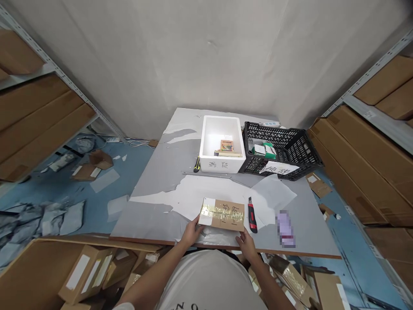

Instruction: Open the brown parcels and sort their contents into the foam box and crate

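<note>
Between my two hands is a small brown cardboard box [222,214], with shiny tape across it, a white label at its left end and handwritten numbers. My left hand [192,232] grips its lower left corner, fingers partly hidden beneath. At the lower right corner, my right hand [245,242] has its thumb and fingers closed on the edge. A red and black utility knife [252,216] lies just right of the box. Farther right is a blurred-out purple item [285,228]. White paper [187,189] is spread on the table under and behind the box.
A white foam box [222,164] with small packages stands at the back, beside a black plastic crate [277,150] holding green-and-white boxes. A yellow and black cutter [197,164] lies left of the foam box. Open cartons [93,267] full of parcels border the table's front. Shelves flank both sides.
</note>
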Demonstrator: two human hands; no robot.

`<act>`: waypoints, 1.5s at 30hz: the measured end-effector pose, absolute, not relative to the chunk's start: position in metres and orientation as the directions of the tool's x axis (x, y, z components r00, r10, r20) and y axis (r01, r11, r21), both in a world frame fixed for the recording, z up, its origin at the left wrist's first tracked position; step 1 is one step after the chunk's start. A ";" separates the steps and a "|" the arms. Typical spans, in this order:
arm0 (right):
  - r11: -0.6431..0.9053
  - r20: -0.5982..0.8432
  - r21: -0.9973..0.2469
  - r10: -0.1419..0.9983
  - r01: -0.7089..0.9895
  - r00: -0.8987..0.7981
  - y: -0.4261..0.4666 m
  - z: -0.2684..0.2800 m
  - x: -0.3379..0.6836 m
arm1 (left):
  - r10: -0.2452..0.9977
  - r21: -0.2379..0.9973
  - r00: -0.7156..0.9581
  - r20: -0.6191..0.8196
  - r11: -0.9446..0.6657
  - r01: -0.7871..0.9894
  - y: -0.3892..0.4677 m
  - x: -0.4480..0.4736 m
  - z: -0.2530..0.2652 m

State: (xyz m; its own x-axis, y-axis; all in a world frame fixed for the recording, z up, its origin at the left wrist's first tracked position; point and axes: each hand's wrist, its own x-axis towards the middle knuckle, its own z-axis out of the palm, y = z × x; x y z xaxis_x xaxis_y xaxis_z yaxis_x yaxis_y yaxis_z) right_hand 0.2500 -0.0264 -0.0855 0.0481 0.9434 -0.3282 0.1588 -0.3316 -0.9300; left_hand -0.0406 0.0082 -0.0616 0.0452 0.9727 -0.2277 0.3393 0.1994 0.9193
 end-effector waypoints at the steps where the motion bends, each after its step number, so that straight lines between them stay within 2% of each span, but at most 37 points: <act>1: -0.314 -0.314 -0.932 0.949 0.180 0.027 -0.025 -0.083 0.248 | 0.973 0.922 0.048 -0.228 0.199 0.331 0.009 -0.040 -0.065; 6: -0.237 -0.250 -0.938 0.968 0.253 -0.023 -0.019 -0.069 0.247 | 0.975 0.939 0.052 -0.218 0.195 0.284 0.011 -0.039 -0.071; 10: -0.204 -0.227 -0.902 0.974 0.381 -0.015 -0.013 -0.050 0.252 | 0.980 0.919 0.029 -0.195 0.173 0.354 0.015 -0.041 -0.047; 14: -0.143 -0.159 -0.935 0.987 0.324 -0.022 -0.004 -0.029 0.252 | 0.976 0.890 -0.036 -0.215 0.211 0.404 0.021 -0.042 -0.016; 18: -0.234 -0.236 -0.926 0.971 0.296 0.029 0.007 -0.013 0.250 | 0.972 0.927 -0.079 -0.222 0.235 0.291 0.027 -0.036 -0.004; 22: -0.279 -0.259 -0.846 0.960 0.454 0.107 0.024 -0.001 0.253 | 0.963 0.941 -0.117 -0.245 0.265 0.212 0.033 -0.029 -0.004; 26: -0.302 -0.265 -0.756 0.952 0.581 0.151 0.041 0.002 0.254 | 0.951 0.905 -0.127 -0.281 0.307 0.294 0.037 -0.029 -0.002; 30: -0.326 -0.293 -0.701 0.942 0.635 0.161 0.049 -0.010 0.251 | 0.927 0.829 -0.150 -0.343 0.374 0.416 0.038 -0.030 -0.003; 33: -0.329 -0.291 -0.703 0.942 0.631 0.168 0.047 -0.022 0.249 | 0.916 0.808 -0.161 -0.366 0.399 0.434 0.039 -0.032 -0.009; 40: -0.346 -0.292 -0.738 0.938 0.580 0.189 0.045 -0.039 0.251 | 0.931 0.860 -0.123 -0.344 0.365 0.357 0.036 -0.035 -0.030; 45: -0.361 -0.305 -0.827 0.932 0.432 0.195 0.035 -0.059 0.258 | 0.908 0.873 -0.203 -0.366 0.410 0.264 0.028 -0.039 -0.049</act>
